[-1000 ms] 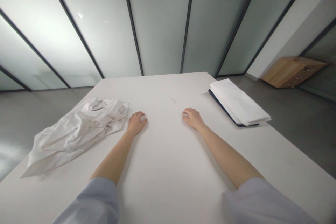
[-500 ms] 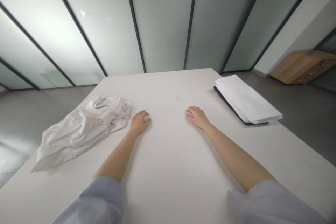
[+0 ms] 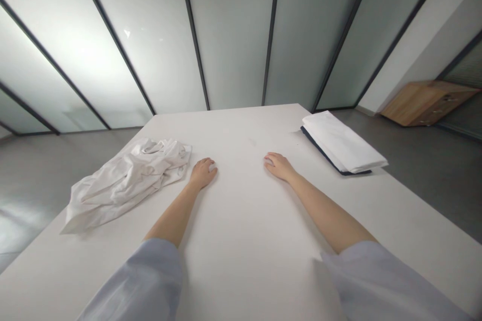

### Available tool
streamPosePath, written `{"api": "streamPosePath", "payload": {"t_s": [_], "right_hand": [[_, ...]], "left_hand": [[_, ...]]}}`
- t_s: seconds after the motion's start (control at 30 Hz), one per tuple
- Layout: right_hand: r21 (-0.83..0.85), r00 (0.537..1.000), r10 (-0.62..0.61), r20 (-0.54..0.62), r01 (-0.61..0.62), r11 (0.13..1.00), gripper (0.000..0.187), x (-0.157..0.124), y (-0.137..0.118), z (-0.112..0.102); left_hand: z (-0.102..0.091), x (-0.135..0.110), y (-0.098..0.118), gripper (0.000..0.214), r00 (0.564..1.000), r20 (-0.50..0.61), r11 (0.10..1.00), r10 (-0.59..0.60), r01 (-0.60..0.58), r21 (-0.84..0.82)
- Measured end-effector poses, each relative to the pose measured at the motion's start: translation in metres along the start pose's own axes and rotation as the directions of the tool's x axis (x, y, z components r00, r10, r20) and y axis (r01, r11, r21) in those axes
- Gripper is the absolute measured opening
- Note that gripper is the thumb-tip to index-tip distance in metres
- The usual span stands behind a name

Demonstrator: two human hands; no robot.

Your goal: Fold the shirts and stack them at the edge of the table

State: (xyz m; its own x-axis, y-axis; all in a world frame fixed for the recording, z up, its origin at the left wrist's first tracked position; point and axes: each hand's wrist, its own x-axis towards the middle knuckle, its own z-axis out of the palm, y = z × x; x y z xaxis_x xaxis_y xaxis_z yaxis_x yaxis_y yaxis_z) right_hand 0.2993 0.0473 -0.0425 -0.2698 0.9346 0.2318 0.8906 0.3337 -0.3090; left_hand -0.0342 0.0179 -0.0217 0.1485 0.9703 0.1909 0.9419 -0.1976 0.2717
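Note:
My left hand (image 3: 203, 172) rests on the white table (image 3: 241, 230) with its fingers loosely curved, thumb apart, holding nothing. Just to its left lies a crumpled white cloth (image 3: 130, 175), possibly a garment, in a loose heap. My right hand (image 3: 279, 166) also lies on the tabletop, fingers gently bent and thumb apart, with nothing in it. Farther right, a folded white cloth (image 3: 342, 141) sits on top of a dark navy folded piece (image 3: 322, 150), of which only an edge shows. Neither hand touches any cloth.
Frosted glass panels (image 3: 233, 35) with dark frames stand behind the table. A wooden cabinet (image 3: 425, 103) is on the grey floor at the far right. The table's right edge runs close past the folded stack.
The view has shifted slightly, so the table and cloths appear a little farther off. Both hands stay in place on the table, and neither cloth has been moved.

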Motion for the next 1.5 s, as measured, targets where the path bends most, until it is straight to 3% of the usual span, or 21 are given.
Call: {"api": "streamPosePath", "payload": {"t_s": [0.47,0.6,0.73,0.87,1.0,1.1,1.17,1.27,1.33,1.43,1.5], "right_hand": [[-0.001,1.0,-0.021,-0.003,0.021,1.0,0.028,-0.001,-0.003,-0.003],[-0.004,1.0,-0.019,-0.001,0.019,1.0,0.028,0.0,-0.003,-0.003],[-0.02,1.0,-0.011,-0.006,0.011,1.0,0.028,0.0,-0.006,-0.004],[-0.02,1.0,-0.023,-0.004,0.023,1.0,0.028,-0.002,-0.009,-0.005],[-0.027,1.0,-0.014,-0.011,0.014,1.0,0.028,-0.002,-0.008,-0.005],[-0.026,1.0,-0.019,-0.007,0.019,0.999,0.028,0.0,-0.007,-0.003],[-0.027,1.0,-0.017,-0.011,0.017,0.999,0.028,0.001,-0.007,-0.002],[-0.038,1.0,0.018,-0.02,-0.019,0.999,0.028,0.002,-0.008,-0.001],[-0.041,0.999,0.043,-0.028,-0.044,0.998,0.027,0.002,-0.01,0.001],[-0.003,0.998,0.043,-0.039,-0.043,0.999,0.027,0.001,-0.01,0.004],[0.062,0.994,0.068,-0.087,-0.063,0.996,0.03,0.002,-0.007,0.005]], "left_hand": [[-0.001,0.0,-0.001,0.036,1.0,-0.012,1.0,-0.007,0.007,0.025],[-0.006,-0.002,0.001,0.041,0.994,-0.103,0.992,-0.042,0.054,0.118],[-0.017,0.0,-0.006,0.056,0.971,-0.228,0.961,-0.078,0.134,0.24],[-0.043,0.009,-0.028,0.071,0.956,-0.252,0.904,-0.148,0.234,0.357],[-0.078,0.016,-0.062,0.079,0.918,-0.151,0.811,-0.367,0.395,0.433],[-0.097,0.021,-0.082,0.061,0.885,0.026,0.807,-0.465,0.412,0.423],[-0.108,0.027,-0.087,0.047,0.874,0.07,0.813,-0.481,0.415,0.409],[-0.126,0.043,-0.078,0.037,0.871,-0.058,0.801,-0.487,0.472,0.369],[-0.136,0.058,-0.058,0.034,0.897,-0.187,0.839,-0.4,0.441,0.32],[-0.138,0.078,-0.012,0.035,0.94,-0.295,0.931,-0.172,0.253,0.264],[-0.124,0.084,0.026,0.039,0.962,-0.274,0.972,0.023,0.043,0.231]]}}
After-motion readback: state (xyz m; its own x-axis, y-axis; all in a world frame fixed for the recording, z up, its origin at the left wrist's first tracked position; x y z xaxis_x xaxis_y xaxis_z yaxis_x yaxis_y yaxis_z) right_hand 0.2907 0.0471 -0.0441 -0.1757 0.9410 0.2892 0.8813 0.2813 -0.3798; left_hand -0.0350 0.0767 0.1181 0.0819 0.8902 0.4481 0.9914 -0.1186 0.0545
